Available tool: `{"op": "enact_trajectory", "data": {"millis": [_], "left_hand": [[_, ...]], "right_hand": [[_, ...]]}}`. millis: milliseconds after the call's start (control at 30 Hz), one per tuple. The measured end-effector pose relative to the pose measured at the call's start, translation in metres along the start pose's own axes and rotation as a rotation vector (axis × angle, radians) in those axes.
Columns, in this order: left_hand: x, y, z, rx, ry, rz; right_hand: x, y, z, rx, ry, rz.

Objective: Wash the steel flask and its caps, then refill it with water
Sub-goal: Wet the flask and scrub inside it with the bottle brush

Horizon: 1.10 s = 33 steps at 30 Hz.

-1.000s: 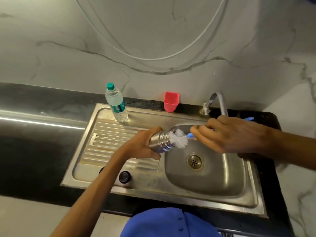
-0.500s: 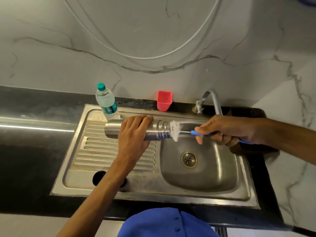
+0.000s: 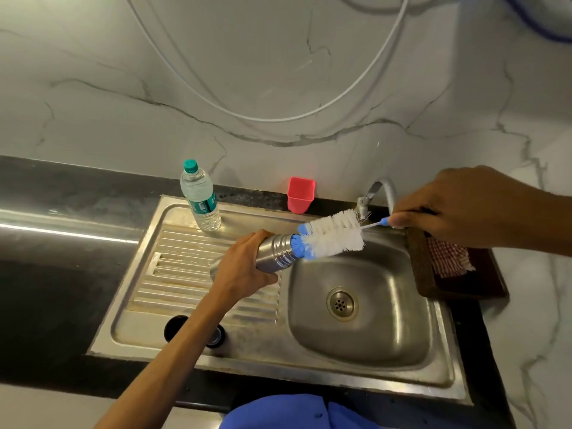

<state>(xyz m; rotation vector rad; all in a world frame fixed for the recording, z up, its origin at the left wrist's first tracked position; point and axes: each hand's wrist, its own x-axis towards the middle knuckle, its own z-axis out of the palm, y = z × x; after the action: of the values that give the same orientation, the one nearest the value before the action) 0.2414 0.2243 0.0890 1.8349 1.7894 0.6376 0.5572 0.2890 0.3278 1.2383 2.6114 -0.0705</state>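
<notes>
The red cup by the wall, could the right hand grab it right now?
Probably not yet. The right hand is busy holding the bottle brush, whose blue tip sits at the mouth of the steel flask. The red cup stands in the open behind the sink, but the hand must drop the brush first.

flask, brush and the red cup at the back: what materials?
Steel flask: looks like brushed stainless steel, silvery with soft reflections and ridged neck rings. Bottle brush: white bristles, likely nylon, blue tip that may be foam, thin wire stem, blue plastic-looking handle. Red cup: probably matte plastic, uniform opaque colour.
</notes>
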Motion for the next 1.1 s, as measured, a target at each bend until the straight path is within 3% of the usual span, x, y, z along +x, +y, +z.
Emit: {"op": "enact_trajectory", "data": {"millis": [300, 867, 967, 1100], "left_hand": [[0.011, 0.006, -0.005, -0.007, -0.058, 0.013], [0.028, -0.02, -0.013, 0.07, -0.167, -0.077], [0.02, -0.043, -0.019, 0.153, -0.222, -0.139], [0.01, -0.06, -0.028, 0.133, -0.178, -0.202]], "right_hand": [[0.009, 0.029, -0.008, 0.241, -0.014, -0.035], [0.005, 0.01, 0.0, -0.19, 0.021, -0.046], [-0.005, 0.03, -0.015, -0.216, -0.007, 0.0], [-0.009, 0.049, -0.028, -0.24, -0.029, 0.094]]}}
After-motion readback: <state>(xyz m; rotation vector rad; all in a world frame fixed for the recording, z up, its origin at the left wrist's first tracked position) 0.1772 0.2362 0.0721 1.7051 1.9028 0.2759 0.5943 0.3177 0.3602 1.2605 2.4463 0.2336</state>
